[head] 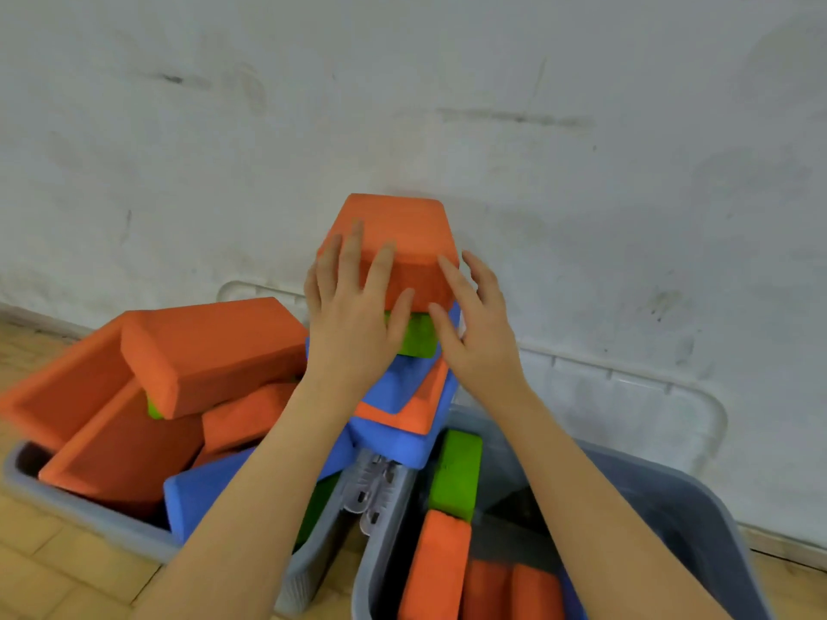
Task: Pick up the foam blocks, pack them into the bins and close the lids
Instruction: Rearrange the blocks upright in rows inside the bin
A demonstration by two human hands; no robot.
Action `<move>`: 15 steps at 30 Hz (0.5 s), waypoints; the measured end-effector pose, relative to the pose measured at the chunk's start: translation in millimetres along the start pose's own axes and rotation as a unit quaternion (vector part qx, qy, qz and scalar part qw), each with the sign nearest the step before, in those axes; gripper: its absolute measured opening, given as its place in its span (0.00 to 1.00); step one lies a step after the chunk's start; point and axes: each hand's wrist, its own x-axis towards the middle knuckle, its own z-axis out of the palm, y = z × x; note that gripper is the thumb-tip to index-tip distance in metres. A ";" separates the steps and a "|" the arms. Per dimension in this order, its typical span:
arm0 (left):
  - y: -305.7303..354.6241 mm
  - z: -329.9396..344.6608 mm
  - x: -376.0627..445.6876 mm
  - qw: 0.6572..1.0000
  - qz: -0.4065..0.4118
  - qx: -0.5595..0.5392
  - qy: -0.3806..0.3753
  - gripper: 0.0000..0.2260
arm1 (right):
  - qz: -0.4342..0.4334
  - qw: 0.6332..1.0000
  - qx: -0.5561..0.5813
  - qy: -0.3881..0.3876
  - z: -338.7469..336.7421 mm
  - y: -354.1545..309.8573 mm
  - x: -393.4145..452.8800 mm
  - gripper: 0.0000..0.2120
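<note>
Two grey bins stand against a white wall. The left bin [27, 478] is heaped with orange, blue and green foam blocks. The right bin [698, 507] holds a green block [456, 476] on end and several orange blocks [436, 570]. Between the bins rises a stack of blue [394, 396], orange and green blocks, topped by an orange block [402, 234]. My left hand [353, 319] lies with spread fingers on the top block's near left side. My right hand [479, 333] touches its near right corner, fingers apart.
The bins' translucent lids [626, 396] lean open against the wall behind them. Grey latches [373, 494] sit where the two bins meet. A large orange block [210, 346] tops the left heap. Yellow wood floor shows at the lower left and right.
</note>
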 end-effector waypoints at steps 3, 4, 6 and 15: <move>31.3 5.5 -19.8 0.997 0.064 -0.029 0.023 0.17 | 0.028 0.999 -0.012 0.029 -22.0 15.8 -33.6 0.22; 40.2 9.5 -30.0 0.996 0.077 -0.047 0.020 0.15 | 0.041 0.999 -0.018 0.029 -29.2 25.6 -49.4 0.21; 55.7 22.6 -55.0 0.991 0.103 -0.082 -0.005 0.14 | 0.077 0.996 -0.033 0.012 -42.2 47.5 -86.6 0.20; 91.7 125.1 -206.6 0.933 0.128 -0.126 -0.311 0.16 | 0.228 0.925 -0.233 -0.196 -60.6 144.6 -260.3 0.24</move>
